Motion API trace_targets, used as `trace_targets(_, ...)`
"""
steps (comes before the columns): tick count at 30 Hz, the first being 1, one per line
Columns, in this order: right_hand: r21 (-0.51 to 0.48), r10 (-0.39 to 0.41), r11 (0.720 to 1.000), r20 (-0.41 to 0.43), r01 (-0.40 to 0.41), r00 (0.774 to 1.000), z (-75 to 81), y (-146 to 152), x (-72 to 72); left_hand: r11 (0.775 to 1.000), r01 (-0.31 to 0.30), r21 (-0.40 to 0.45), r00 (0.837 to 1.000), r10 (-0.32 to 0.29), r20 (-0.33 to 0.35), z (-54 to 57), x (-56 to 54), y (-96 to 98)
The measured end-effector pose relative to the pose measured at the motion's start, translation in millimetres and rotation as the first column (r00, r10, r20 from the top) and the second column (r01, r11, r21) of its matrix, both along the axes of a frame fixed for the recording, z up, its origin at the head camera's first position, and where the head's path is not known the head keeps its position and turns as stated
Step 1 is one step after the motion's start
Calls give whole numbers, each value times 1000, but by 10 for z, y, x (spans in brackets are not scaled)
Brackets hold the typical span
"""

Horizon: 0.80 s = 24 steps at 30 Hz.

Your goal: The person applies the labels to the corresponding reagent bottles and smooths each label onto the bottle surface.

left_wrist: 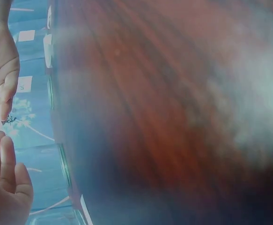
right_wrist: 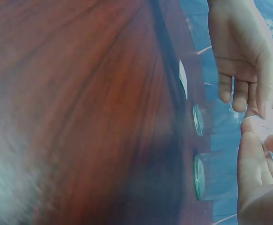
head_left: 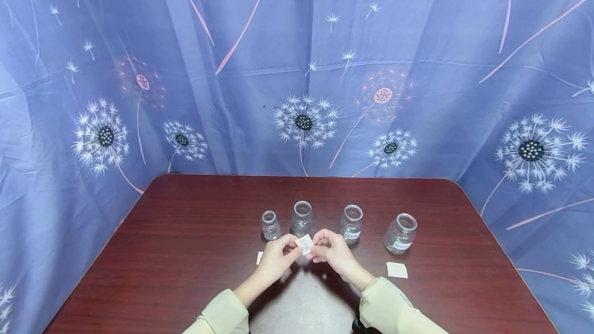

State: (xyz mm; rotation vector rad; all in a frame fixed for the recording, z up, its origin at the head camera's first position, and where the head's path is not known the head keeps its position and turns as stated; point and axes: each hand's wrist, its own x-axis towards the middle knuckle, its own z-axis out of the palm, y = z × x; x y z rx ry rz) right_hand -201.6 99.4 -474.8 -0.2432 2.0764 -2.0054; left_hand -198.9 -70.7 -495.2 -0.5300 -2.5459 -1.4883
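Observation:
A small white label with dark printing is held up between the two hands in the middle of the head view. My left hand pinches its left side between thumb and finger, while my right hand pinches the right side. In the right wrist view the printed face of the label shows pale between the fingertips. Just behind the hands stands an unlabelled glass jar, its lower part overlapped by the label. A smaller bare jar is close to my left fingers.
Two glass jars with white labels, one behind my right hand and one farther right, stand on the dark red table. A white paper piece lies at right; another is partly hidden by the left hand. A patterned blue curtain hangs behind.

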Motion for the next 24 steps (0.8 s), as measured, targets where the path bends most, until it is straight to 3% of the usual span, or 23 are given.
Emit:
trace_targets(4,-43,4,999,19,-3,1000,-33,-7,43,1000,-3,13,1000,3,-10,11,16,8)
trace_targets(11,-48,53,997,5,-53,999,-93,-4,83,999,28,-35,999,-29,-37,24,35,12)
trace_targets(16,0,41,999,-126,-41,991,-94,29,65,998,27,-60,997,-32,-73,52,37,10)
trace_targets(20,56,29,998,-272,-14,962,-62,55,45,997,15,-77,996,-22,-88,72,31,10)
trace_targets(24,137,38,990,-346,11,937,9,53,58,995,11,-94,996,-20,-92,71,35,20)
